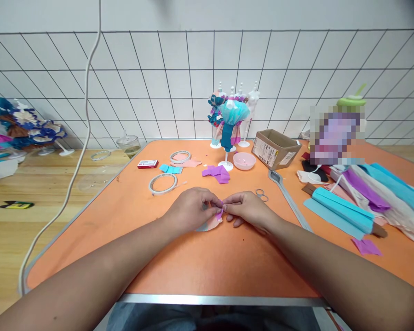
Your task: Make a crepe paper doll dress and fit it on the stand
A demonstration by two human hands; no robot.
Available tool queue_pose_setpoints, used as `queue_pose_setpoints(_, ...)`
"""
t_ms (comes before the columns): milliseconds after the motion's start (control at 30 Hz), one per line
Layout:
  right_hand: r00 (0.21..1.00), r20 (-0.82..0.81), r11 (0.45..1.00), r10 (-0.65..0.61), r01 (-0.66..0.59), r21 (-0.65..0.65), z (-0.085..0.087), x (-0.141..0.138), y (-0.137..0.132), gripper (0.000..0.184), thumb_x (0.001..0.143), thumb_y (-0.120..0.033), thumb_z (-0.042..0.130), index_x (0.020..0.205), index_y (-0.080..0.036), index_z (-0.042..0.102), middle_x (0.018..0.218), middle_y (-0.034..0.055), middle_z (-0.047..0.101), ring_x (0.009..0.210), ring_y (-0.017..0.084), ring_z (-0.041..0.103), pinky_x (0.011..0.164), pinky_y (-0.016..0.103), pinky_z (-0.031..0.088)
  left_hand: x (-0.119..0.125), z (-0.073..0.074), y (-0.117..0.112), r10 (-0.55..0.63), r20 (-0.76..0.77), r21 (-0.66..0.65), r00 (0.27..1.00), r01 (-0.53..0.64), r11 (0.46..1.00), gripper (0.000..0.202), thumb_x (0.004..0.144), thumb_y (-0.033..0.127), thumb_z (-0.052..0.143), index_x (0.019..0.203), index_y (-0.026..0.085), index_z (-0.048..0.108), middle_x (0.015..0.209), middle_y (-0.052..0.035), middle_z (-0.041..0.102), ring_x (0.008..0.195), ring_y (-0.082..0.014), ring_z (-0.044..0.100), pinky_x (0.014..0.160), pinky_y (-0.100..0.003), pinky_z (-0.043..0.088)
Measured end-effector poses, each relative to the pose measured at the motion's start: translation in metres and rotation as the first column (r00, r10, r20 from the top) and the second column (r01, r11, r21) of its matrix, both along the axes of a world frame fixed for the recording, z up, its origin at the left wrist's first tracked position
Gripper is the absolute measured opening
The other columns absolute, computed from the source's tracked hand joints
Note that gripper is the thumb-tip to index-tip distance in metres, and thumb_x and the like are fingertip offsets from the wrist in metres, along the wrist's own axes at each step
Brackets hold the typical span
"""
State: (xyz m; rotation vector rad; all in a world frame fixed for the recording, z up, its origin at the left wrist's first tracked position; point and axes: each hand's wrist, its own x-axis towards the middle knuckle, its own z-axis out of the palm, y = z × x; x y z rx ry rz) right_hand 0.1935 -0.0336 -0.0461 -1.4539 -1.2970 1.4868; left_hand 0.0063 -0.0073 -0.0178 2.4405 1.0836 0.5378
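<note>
My left hand (196,209) and my right hand (246,210) meet over the middle of the orange table (200,264). Between their fingertips both pinch a small piece of purple and peach crepe paper (214,224); its pale edge hangs below my left fingers, and part of it is hidden. Just beyond lies a folded purple paper scrap (218,174). A roll of double-sided tape (163,184) rests flat to the left of it. Close to my right hand are small scissors (261,195), with only the handle loops plain to see.
Small dress-form stands (232,124) in paper dresses rise at the back, beside a pink bowl (244,161) and a cardboard box (276,149). Crepe paper rolls (341,211) cover the right side. A white cable (86,101) hangs at left. A red box (147,164) lies back left.
</note>
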Motion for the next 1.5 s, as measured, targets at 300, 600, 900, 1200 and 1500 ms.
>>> queue_pose_setpoints(300, 0.964, -0.259, 0.99, 0.055, -0.087, -0.113, 0.007, 0.006, 0.0, 0.022, 0.077, -0.031, 0.061, 0.085, -0.012, 0.069, 0.085, 0.0108, 0.069, 0.074, 0.015, 0.064, 0.053, 0.02, 0.055, 0.001, -0.001, -0.002, 0.022, -0.007, 0.03, 1.0, -0.022, 0.999, 0.005, 0.076, 0.02, 0.057, 0.073, 0.021, 0.061, 0.077, 0.0021, 0.066, 0.074, -0.0142, 0.056, 0.066, -0.025, 0.04)
queue_pose_setpoints(600, 0.998, -0.059, 0.998, 0.015, -0.018, -0.053, 0.0, 0.002, -0.001, 0.027, 0.069, -0.031, 0.074, 0.091, -0.016, 0.069, 0.069, 0.0024, 0.061, 0.061, 0.01, 0.057, 0.048, 0.018, 0.052, 0.003, -0.003, -0.004, 0.027, -0.04, -0.008, 0.999, -0.027, 1.0, 0.003, 0.074, 0.023, 0.059, 0.071, 0.021, 0.06, 0.075, 0.0024, 0.066, 0.074, -0.0148, 0.057, 0.065, -0.025, 0.04)
queue_pose_setpoints(900, 0.998, 0.049, 0.999, 0.029, -0.027, -0.037, 0.003, -0.001, 0.001, 0.03, 0.068, -0.016, 0.074, 0.097, -0.014, 0.068, 0.069, 0.0002, 0.063, 0.058, 0.008, 0.058, 0.053, 0.018, 0.052, 0.004, -0.01, -0.002, 0.031, -0.033, -0.063, 0.999, -0.034, 0.997, 0.006, 0.075, 0.027, 0.059, 0.074, 0.022, 0.062, 0.075, 0.002, 0.066, 0.071, -0.0142, 0.058, 0.063, -0.024, 0.041)
queue_pose_setpoints(1200, 0.892, 0.445, 0.956, 0.078, -0.193, 0.22, 0.002, 0.009, 0.001, 0.023, 0.071, -0.019, 0.067, 0.094, -0.021, 0.067, 0.076, -0.0005, 0.071, 0.065, 0.011, 0.062, 0.056, 0.019, 0.044, -0.002, 0.002, -0.001, -0.28, -0.119, 0.01, 0.953, 0.283, 0.959, 0.029, 0.073, 0.037, 0.07, 0.1, 0.026, 0.067, 0.101, -0.0019, 0.068, 0.098, -0.02, 0.058, 0.085, -0.03, 0.042)
queue_pose_setpoints(1500, 0.898, 0.401, 0.956, 0.182, -0.257, 0.141, -0.002, 0.019, 0.009, 0.029, 0.07, -0.016, 0.065, 0.098, -0.02, 0.062, 0.076, -0.0007, 0.071, 0.062, 0.011, 0.062, 0.053, 0.019, 0.042, -0.002, -0.002, 0.002, -0.274, -0.233, -0.051, 0.933, 0.269, 0.962, 0.035, 0.077, 0.037, 0.066, 0.11, 0.027, 0.065, 0.114, -0.0019, 0.065, 0.103, -0.021, 0.058, 0.088, -0.031, 0.042)
